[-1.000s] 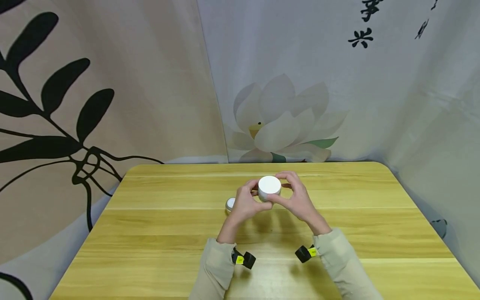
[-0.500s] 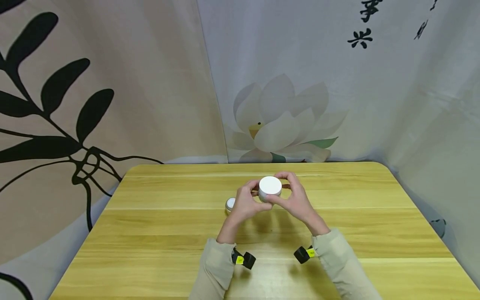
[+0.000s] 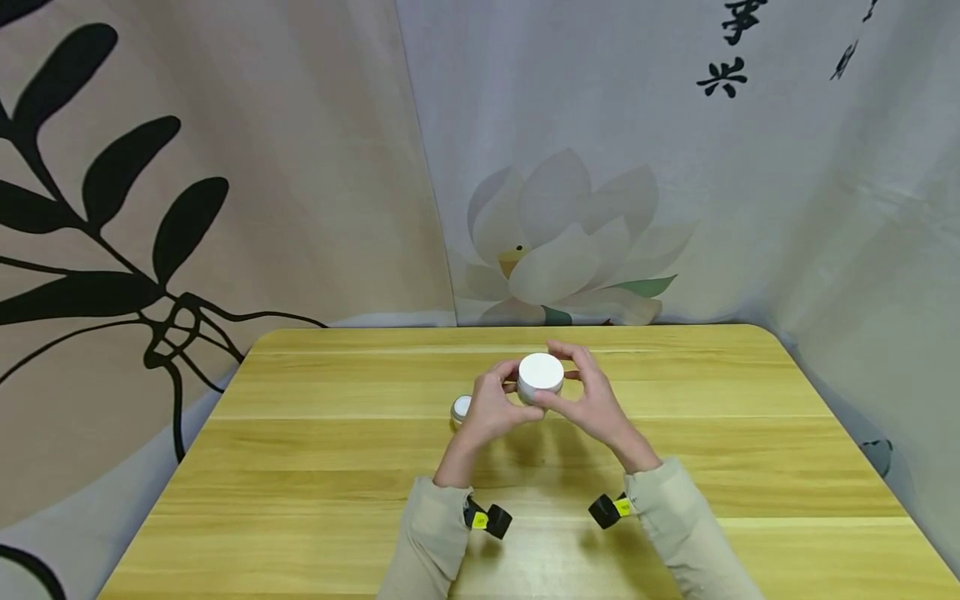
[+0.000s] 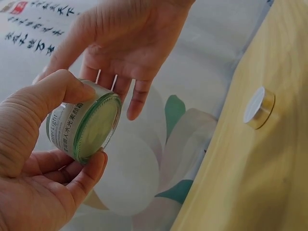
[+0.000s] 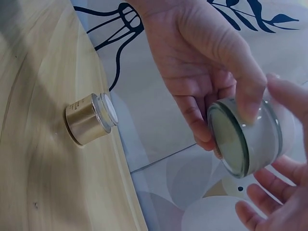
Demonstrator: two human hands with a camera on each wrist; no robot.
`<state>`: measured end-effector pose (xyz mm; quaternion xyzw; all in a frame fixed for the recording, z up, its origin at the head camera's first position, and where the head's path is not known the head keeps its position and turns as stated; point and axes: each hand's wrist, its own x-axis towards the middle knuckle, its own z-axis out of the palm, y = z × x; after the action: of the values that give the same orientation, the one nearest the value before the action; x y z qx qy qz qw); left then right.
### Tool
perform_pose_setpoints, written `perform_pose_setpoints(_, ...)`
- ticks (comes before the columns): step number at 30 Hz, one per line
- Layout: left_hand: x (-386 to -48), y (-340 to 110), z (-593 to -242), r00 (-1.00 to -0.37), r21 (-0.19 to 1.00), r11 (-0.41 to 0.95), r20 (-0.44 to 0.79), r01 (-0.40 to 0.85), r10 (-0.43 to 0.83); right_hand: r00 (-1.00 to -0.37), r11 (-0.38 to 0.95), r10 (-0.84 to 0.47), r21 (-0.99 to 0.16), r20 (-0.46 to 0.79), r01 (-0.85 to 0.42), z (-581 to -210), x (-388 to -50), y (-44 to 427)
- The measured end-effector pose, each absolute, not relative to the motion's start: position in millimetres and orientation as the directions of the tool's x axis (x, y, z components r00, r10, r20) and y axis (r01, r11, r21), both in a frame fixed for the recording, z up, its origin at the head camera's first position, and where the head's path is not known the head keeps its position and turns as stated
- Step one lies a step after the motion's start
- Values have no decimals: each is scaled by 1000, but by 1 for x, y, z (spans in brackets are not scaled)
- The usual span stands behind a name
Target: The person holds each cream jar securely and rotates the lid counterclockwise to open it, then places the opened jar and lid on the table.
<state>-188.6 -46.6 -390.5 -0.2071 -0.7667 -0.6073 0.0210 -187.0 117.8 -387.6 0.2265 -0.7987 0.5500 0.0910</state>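
A glass cream jar (image 4: 96,127) with a white lid (image 3: 541,371) is held above the table, its pale green base turned toward the wrist cameras. My left hand (image 3: 497,402) grips the glass body, thumb on the printed label and fingers on the far side. Around the lid, my right hand (image 3: 588,395) has its thumb on the near side and a finger at the back. In the right wrist view the right hand (image 5: 284,187) partly leaves the frame. Behind the left hand, a smaller gold jar (image 5: 88,119) with a white top stands on the table, partly hidden in the head view.
The wooden table (image 3: 337,500) reaches back to a printed curtain (image 3: 337,167) with a lotus, dark leaves and writing. Black wrist cameras (image 3: 498,521) stick out inward from both beige sleeves (image 3: 431,533).
Both hands stay on the cream jar at nearly the same place. The jar has shifted very slightly to the right, and the right hand's index finger sits slightly farther back.
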Motion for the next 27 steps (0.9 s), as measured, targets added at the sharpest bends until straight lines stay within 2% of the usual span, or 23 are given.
perform_pose_setpoints(5, -188, -46, -391, -914, 923, 177, 283, 342, 289, -893, 306, -229, -842, 388, -444, -387, -187, 116)
perform_pose_setpoints(16, -188, -47, -392, -912, 917, 181, 296, 355, 285, -862, 287, -300, -823, 409, -490, -390, -188, 120)
perform_pose_setpoints(23, -188, -47, -392, -910, 919, 172, 296, 354, 290, -878, 314, -251, -824, 407, -471, -388, -189, 117)
perform_pose_setpoints(27, -188, -47, -390, -912, 920, 172, 296, 352, 283, -879, 313, -265, -826, 397, -468, -387, -188, 119)
